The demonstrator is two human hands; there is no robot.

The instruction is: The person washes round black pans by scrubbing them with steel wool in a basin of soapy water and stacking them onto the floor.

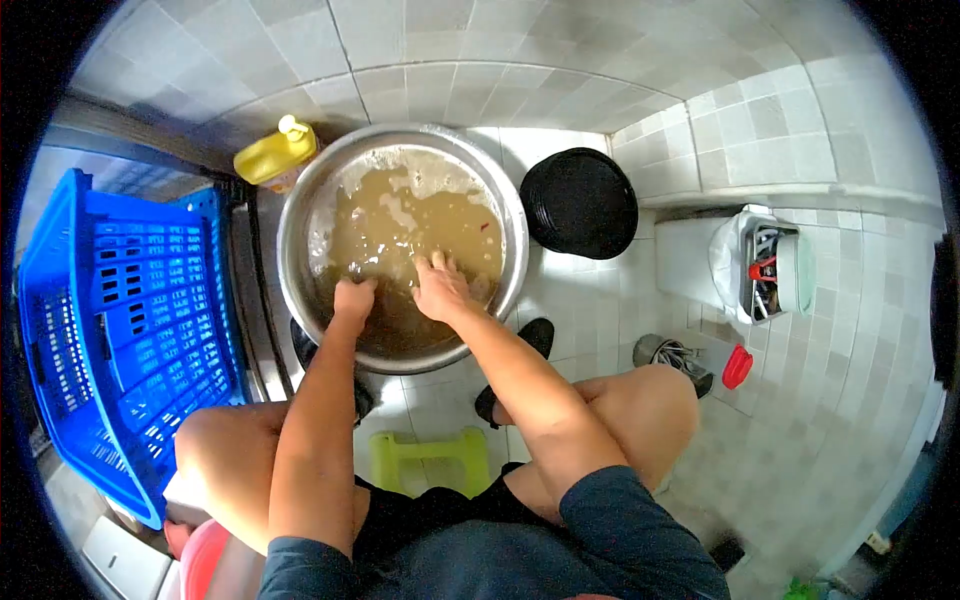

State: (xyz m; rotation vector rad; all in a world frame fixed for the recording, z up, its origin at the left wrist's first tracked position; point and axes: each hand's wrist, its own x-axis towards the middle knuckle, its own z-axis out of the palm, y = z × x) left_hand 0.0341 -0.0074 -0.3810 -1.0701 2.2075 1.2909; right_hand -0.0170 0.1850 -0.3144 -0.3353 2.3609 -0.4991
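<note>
A wide metal basin (515, 240) stands on the floor in front of me, filled with murky brown water (385, 215) that has pale foam near the far rim. My left hand (355, 297) dips into the near left part of the water with its fingers curled; what they hold, if anything, is hidden. To its right, my right hand (442, 288) is at the water's surface, fingers stretched and somewhat apart, with nothing visible in them. Whatever lies under the cloudy water cannot be made out. A small reddish bit (484, 227) floats near the right side.
A yellow pump bottle (277, 157) stands beside the basin's upper left. A large blue plastic crate (140, 300) is at the left. Black stacked round containers (580, 203) sit right of the basin. A bin (765, 268) with utensils and a green stool (430, 455) are also there.
</note>
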